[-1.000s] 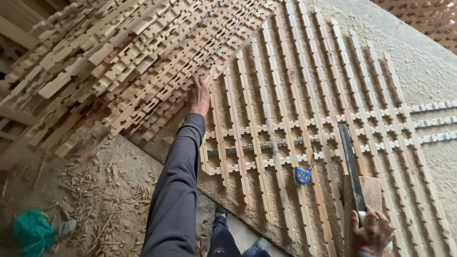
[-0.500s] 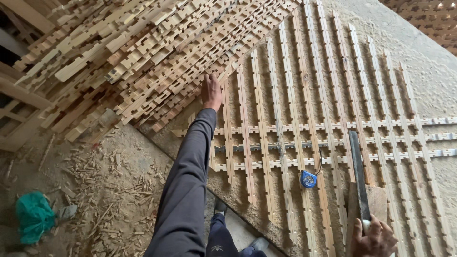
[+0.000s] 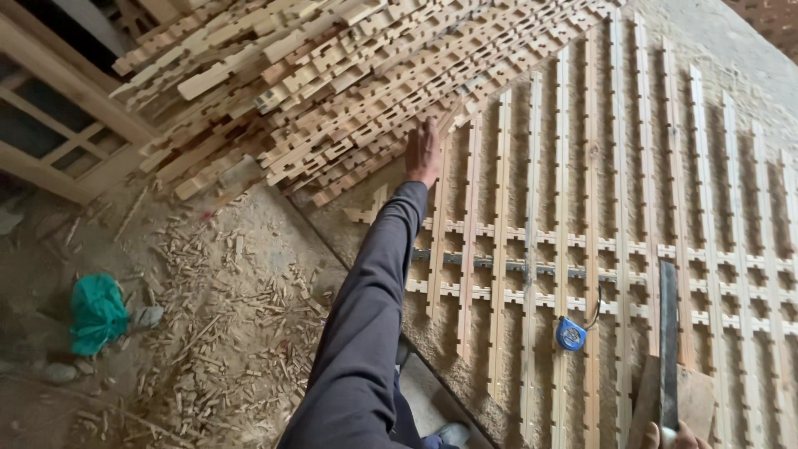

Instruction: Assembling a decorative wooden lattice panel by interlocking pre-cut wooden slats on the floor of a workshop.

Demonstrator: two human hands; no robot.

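the pale notched wooden strip [image 3: 439, 212] that my left hand [image 3: 422, 151] reaches lies at the left edge of the long row of parallel notched wooden slats [image 3: 617, 208], its upper end right where the lattice meets the big loose heap of cut notched wooden pieces [image 3: 332, 91]. the hand rests palm down on that upper end, fingers [image 3: 426, 129] pressed together and flat, pointing up toward the heap; i see no pinch, only contact from above, the grey sleeve [image 3: 366, 316] stretched out behind it.

as i judge it, the risk sits just above those fingers: the heap overhangs the strip's end, and a nudge could send loose pieces sliding onto the laid slats and knock them out of their spacing. pressing on one end might also tip the strip out of the short cross pieces [image 3: 465, 259] that lock it lower down.

my right hand [image 3: 675, 436] is barely in view at the bottom edge, well apart from the strip, closed on a long dark flat metal blade [image 3: 668, 333] that stands over a wooden block [image 3: 694, 399]. a small round blue tape measure [image 3: 570, 333] lies between slats nearby. to the left, the sawdust-strewn floor [image 3: 208, 333] holds wood chips and a crumpled green cloth [image 3: 96, 309].
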